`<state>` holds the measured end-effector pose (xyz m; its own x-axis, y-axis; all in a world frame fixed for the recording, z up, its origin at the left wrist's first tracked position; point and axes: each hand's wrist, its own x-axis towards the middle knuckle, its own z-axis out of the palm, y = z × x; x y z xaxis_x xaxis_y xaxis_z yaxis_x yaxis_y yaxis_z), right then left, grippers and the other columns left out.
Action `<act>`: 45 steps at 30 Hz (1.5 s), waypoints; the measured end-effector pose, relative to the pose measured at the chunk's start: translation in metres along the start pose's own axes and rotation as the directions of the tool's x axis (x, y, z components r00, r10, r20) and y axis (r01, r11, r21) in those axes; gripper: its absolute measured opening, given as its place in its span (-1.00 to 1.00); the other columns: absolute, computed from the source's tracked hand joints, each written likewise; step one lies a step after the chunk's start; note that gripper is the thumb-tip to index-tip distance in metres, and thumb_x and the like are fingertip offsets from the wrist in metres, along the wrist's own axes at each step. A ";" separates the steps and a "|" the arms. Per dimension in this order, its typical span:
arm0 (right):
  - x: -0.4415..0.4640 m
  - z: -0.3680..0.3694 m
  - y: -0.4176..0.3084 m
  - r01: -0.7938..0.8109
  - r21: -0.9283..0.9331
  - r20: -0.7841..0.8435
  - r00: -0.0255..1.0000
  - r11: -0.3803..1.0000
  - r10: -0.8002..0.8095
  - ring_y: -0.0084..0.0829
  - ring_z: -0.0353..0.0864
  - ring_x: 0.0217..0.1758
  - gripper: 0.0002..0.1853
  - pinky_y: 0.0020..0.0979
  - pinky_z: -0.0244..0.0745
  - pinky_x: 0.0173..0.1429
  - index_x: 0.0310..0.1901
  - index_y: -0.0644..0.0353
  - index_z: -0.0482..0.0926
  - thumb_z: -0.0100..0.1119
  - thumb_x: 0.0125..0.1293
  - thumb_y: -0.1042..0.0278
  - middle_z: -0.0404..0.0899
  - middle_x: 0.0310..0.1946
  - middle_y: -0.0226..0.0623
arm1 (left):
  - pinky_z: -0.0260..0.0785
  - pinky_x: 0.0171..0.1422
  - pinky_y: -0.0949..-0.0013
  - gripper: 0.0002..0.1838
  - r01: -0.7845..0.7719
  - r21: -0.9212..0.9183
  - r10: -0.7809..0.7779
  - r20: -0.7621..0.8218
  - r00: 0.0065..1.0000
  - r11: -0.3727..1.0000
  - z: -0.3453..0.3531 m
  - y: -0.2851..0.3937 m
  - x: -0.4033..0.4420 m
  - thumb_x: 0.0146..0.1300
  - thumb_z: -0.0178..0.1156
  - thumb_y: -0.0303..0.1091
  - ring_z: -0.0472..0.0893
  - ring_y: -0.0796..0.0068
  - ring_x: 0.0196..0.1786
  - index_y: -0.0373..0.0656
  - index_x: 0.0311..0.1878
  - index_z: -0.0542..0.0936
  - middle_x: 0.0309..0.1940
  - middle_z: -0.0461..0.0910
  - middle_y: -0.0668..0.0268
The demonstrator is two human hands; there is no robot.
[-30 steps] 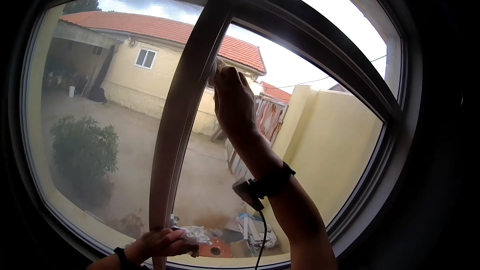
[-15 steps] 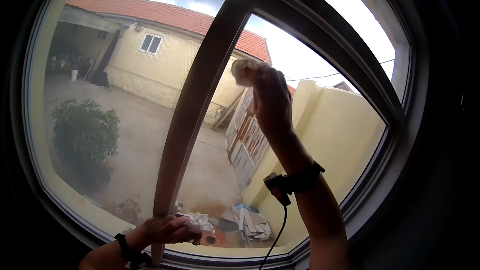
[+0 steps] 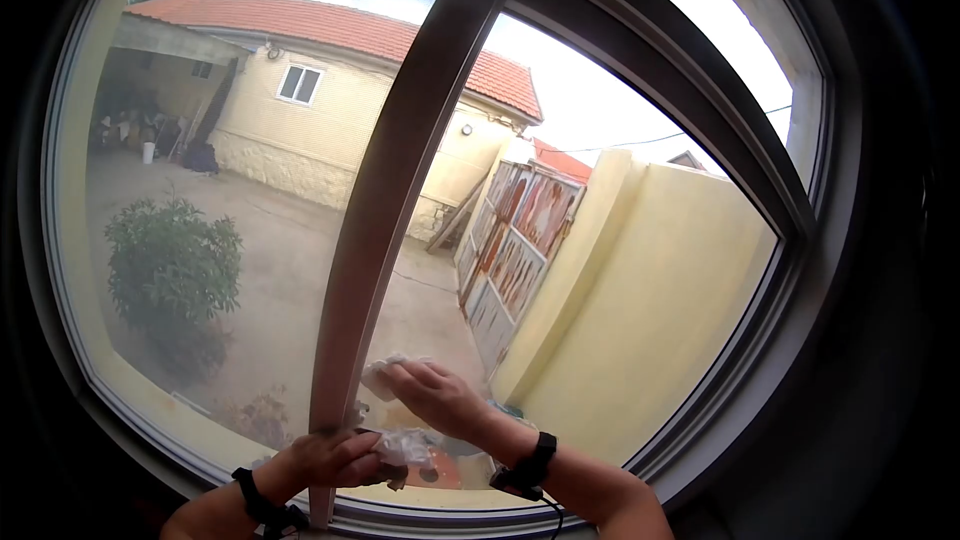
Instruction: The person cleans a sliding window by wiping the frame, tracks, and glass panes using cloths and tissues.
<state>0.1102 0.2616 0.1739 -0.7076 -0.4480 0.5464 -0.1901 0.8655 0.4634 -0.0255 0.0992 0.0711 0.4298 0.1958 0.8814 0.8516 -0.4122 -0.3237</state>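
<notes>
My left hand (image 3: 335, 457) is closed on a crumpled white tissue (image 3: 408, 447) at the foot of the dark window mullion (image 3: 372, 230), its fingers in front of the post. A second wad of white tissue (image 3: 382, 376) sits under the fingers of my right hand (image 3: 440, 402), close to the mullion and just above the left hand. Behind that wad is the right window pane (image 3: 640, 270); whether it presses on the glass I cannot tell for sure. Both wrists wear black straps, and a cable runs from the right one.
A grey window frame (image 3: 700, 90) surrounds the panes, with its sill rail (image 3: 450, 518) low in front. Beyond the glass are a yard with a bush (image 3: 172, 260), a rusty metal gate (image 3: 520, 240), a yellow wall (image 3: 670, 280) and a red-roofed house (image 3: 330, 70).
My right hand has come down and left with its tissue, from high on the right pane to low beside the mullion. My left hand stays about where it was.
</notes>
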 end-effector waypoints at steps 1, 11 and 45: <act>-0.002 0.002 0.003 -0.034 0.021 0.004 0.999 0.999 0.034 -0.30 0.50 0.01 -0.58 -0.33 0.49 0.06 0.01 0.29 0.44 0.16 0.03 0.54 0.43 -0.03 -0.25 | 0.47 -0.28 0.48 -0.55 0.001 0.000 -0.001 0.001 1.000 1.000 0.003 -0.001 0.000 0.03 0.36 -0.14 0.56 0.46 -0.35 -0.04 -0.07 0.41 -0.13 0.44 0.27; 0.066 -0.048 0.028 -0.223 -0.173 -0.380 0.914 0.959 0.143 -0.37 0.49 -0.26 -0.73 -0.32 0.44 -0.17 -0.15 0.12 0.53 0.19 0.04 0.51 0.39 -0.31 -0.36 | 0.48 -0.32 0.48 -0.67 0.076 0.096 -0.093 0.195 0.976 0.993 -0.026 0.003 0.002 -0.01 0.36 -0.12 0.54 0.51 -0.39 -0.03 -0.23 0.53 -0.16 0.43 0.35; -0.011 -0.161 0.112 -0.769 -0.261 -0.775 0.527 0.584 0.348 -0.07 0.54 -0.28 -0.81 -0.21 0.49 -0.23 -0.19 0.40 0.52 0.05 0.14 0.61 0.47 -0.36 -0.03 | 0.43 -0.30 0.42 -0.80 0.809 -0.167 -0.534 0.674 0.511 0.563 0.013 -0.025 -0.109 0.16 0.15 -0.30 0.57 0.37 -0.37 -0.19 -0.20 0.55 -0.43 0.49 0.27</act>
<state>0.2063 0.3268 0.3322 0.0879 -0.1083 0.9902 0.6107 0.7912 0.0324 -0.0899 0.1000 -0.0213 -0.0335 0.9196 0.3915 0.7777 -0.2220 0.5881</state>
